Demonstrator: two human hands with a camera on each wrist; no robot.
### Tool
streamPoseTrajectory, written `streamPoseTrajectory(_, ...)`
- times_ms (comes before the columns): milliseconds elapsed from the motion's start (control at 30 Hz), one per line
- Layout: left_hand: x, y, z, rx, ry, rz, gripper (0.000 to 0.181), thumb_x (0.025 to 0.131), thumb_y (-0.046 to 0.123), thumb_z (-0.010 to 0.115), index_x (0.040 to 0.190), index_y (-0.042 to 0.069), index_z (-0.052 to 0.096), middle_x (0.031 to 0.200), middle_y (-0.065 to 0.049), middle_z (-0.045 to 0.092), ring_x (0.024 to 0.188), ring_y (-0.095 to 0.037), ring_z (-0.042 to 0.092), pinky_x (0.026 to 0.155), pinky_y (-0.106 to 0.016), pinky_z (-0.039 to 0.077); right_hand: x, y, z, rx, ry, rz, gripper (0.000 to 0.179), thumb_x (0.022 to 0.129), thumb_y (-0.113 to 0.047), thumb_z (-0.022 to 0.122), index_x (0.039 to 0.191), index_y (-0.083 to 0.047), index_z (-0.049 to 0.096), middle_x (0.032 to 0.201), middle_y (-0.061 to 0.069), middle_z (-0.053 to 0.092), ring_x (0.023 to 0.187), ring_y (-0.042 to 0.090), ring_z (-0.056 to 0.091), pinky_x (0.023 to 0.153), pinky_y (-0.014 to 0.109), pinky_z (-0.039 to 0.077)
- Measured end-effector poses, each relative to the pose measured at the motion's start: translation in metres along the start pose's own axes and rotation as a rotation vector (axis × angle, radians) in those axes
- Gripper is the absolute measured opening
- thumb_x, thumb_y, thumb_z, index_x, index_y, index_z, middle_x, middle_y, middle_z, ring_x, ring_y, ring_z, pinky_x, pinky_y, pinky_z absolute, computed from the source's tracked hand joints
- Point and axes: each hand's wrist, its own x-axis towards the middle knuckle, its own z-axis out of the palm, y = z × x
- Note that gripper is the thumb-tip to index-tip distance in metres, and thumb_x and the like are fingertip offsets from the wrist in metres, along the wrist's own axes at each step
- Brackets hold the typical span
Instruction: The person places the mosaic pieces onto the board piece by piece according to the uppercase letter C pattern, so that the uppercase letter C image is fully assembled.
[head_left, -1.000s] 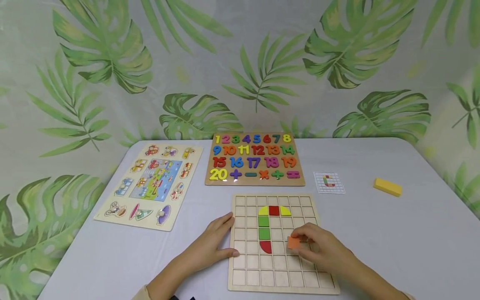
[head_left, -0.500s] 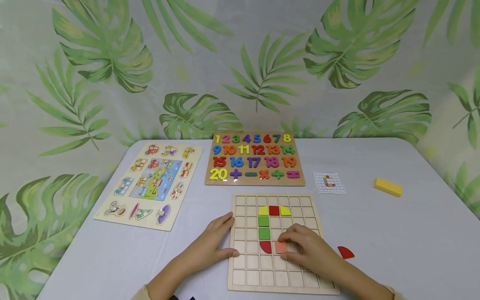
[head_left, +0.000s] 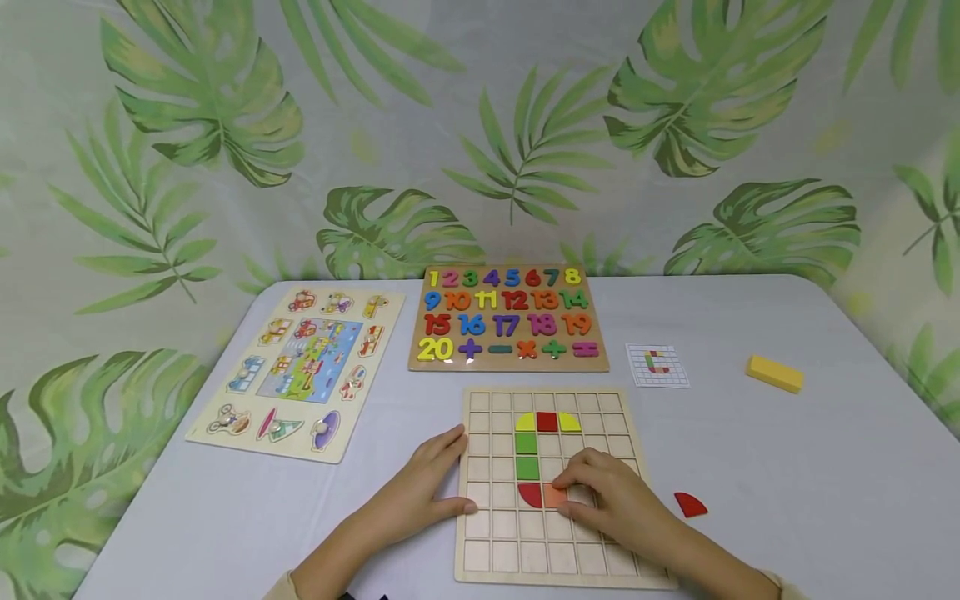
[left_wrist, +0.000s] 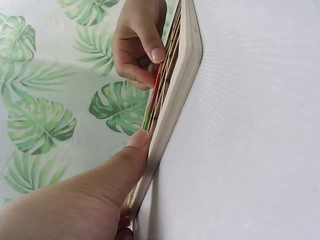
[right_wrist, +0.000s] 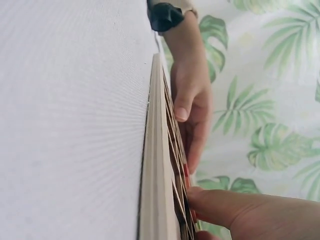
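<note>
Between thumb and fingertips, my right hand (head_left: 618, 500) pinches an orange square tile (head_left: 554, 497). The tile lies in a grid cell of the wooden board (head_left: 502, 554), beside a red quarter-circle tile (head_left: 530, 495). Above that red tile are two green squares (head_left: 527, 456), then a yellow rounded piece (head_left: 527, 422), a red square (head_left: 547, 422) and another yellow rounded piece (head_left: 569, 422). My left hand (head_left: 420, 483) rests at the board's left edge, its thumb on the rim and its fingers along the side. In the left wrist view the left thumb (left_wrist: 120, 167) touches the edge.
One loose red quarter-circle tile (head_left: 691, 504) lies right of the board. Behind are a pattern card (head_left: 657, 366) and a yellow block (head_left: 776, 374). A number puzzle (head_left: 510, 362) stands at the back; a picture puzzle (head_left: 300, 446) lies to the left.
My right hand has moved left with the orange tile, bringing it against the red quarter-circle on the board. The loose red tile, hidden earlier, has come into view. The left hand stays put.
</note>
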Motion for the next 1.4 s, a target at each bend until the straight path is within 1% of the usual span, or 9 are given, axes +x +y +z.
streamPoseTrajectory(167, 0.000, 0.000, 0.001, -0.002, 0.003, 0.003, 0.085, 0.078, 0.052, 0.060, 0.140, 0.002, 0.029, 0.146, -0.007, 0.020, 0.131, -0.025, 0.019, 0.103, -0.041, 0.024, 0.000, -0.005, -0.006, -0.035, -0.080, 0.048, 0.022, 0.079, -0.035, 0.068, 0.099, -0.028, 0.062, 0.101, -0.021, 0.049, 0.097, 0.004, 0.047, 0.084, 0.032, 0.043)
streamPoseTrajectory(333, 0.000, 0.000, 0.002, -0.005, 0.001, 0.001, 0.085, 0.078, 0.051, 0.060, 0.140, 0.002, 0.029, 0.146, -0.007, 0.020, 0.131, -0.025, 0.018, 0.102, -0.041, 0.024, -0.005, -0.012, -0.025, 0.027, -0.164, 0.130, 0.040, 0.082, -0.042, 0.062, 0.116, -0.022, 0.056, 0.114, -0.018, 0.047, 0.103, 0.008, 0.047, 0.088, 0.035, 0.042)
streamPoseTrajectory(433, 0.000, 0.000, 0.002, -0.004, -0.001, -0.003, 0.085, 0.078, 0.051, 0.061, 0.139, 0.002, 0.029, 0.146, -0.007, 0.020, 0.131, -0.025, 0.019, 0.102, -0.041, 0.025, -0.009, -0.014, -0.038, 0.030, -0.099, 0.090, 0.042, 0.081, -0.037, 0.065, 0.118, -0.018, 0.055, 0.118, -0.014, 0.047, 0.103, 0.011, 0.050, 0.086, 0.034, 0.044)
streamPoseTrajectory(533, -0.001, 0.000, 0.002, -0.002, -0.001, -0.006, 0.085, 0.078, 0.051, 0.061, 0.139, 0.002, 0.030, 0.146, -0.007, 0.021, 0.131, -0.025, 0.019, 0.102, -0.041, 0.025, -0.016, -0.015, -0.051, -0.040, 0.000, 0.051, 0.040, 0.080, -0.031, 0.068, 0.117, -0.020, 0.056, 0.118, -0.013, 0.049, 0.103, 0.011, 0.051, 0.081, 0.034, 0.047)
streamPoseTrajectory(667, -0.001, 0.000, 0.002, 0.000, -0.001, -0.008, 0.085, 0.077, 0.052, 0.061, 0.139, 0.002, 0.030, 0.146, -0.007, 0.021, 0.131, -0.025, 0.019, 0.102, -0.041, 0.025, -0.031, -0.010, -0.067, -0.074, 0.089, 0.075, 0.043, 0.077, -0.025, 0.071, 0.116, -0.024, 0.054, 0.117, -0.013, 0.049, 0.105, 0.007, 0.048, 0.075, 0.033, 0.050)
streamPoseTrajectory(833, -0.001, 0.001, 0.001, 0.000, 0.002, -0.004, 0.085, 0.077, 0.051, 0.061, 0.139, 0.002, 0.030, 0.146, -0.007, 0.021, 0.131, -0.025, 0.019, 0.102, -0.041, 0.025, -0.052, 0.010, -0.076, -0.103, 0.167, 0.065, 0.050, 0.071, -0.014, 0.076, 0.117, -0.018, 0.055, 0.112, -0.012, 0.051, 0.093, 0.006, 0.050, 0.072, 0.015, 0.043)
streamPoseTrajectory(1067, 0.000, 0.001, 0.000, 0.001, 0.003, 0.002, 0.085, 0.078, 0.052, 0.060, 0.140, 0.003, 0.029, 0.147, -0.007, 0.020, 0.131, -0.025, 0.019, 0.102, -0.041, 0.025, -0.077, 0.039, -0.076, -0.108, 0.122, 0.143, 0.045, 0.071, -0.017, 0.076, 0.112, -0.015, 0.058, 0.105, -0.010, 0.055, 0.082, 0.004, 0.050, 0.070, 0.015, 0.043)
streamPoseTrajectory(1233, 0.000, 0.000, 0.000, 0.003, 0.002, 0.003, 0.086, 0.077, 0.052, 0.060, 0.140, 0.002, 0.029, 0.147, -0.007, 0.020, 0.131, -0.025, 0.019, 0.102, -0.041, 0.025, -0.084, 0.054, -0.071, -0.047, 0.095, 0.109, 0.041, 0.071, -0.011, 0.076, 0.109, -0.015, 0.061, 0.101, -0.010, 0.056, 0.085, 0.001, 0.050, 0.076, 0.003, 0.034)
streamPoseTrajectory(1400, 0.000, 0.000, -0.001, 0.002, -0.001, 0.001, 0.086, 0.077, 0.051, 0.061, 0.140, 0.002, 0.029, 0.146, -0.007, 0.020, 0.131, -0.025, 0.019, 0.102, -0.041, 0.025, -0.084, 0.058, -0.065, -0.060, 0.108, 0.071, 0.037, 0.071, -0.005, 0.075, 0.102, -0.017, 0.061, 0.088, -0.013, 0.051, 0.073, 0.002, 0.044, 0.061, 0.010, 0.037)
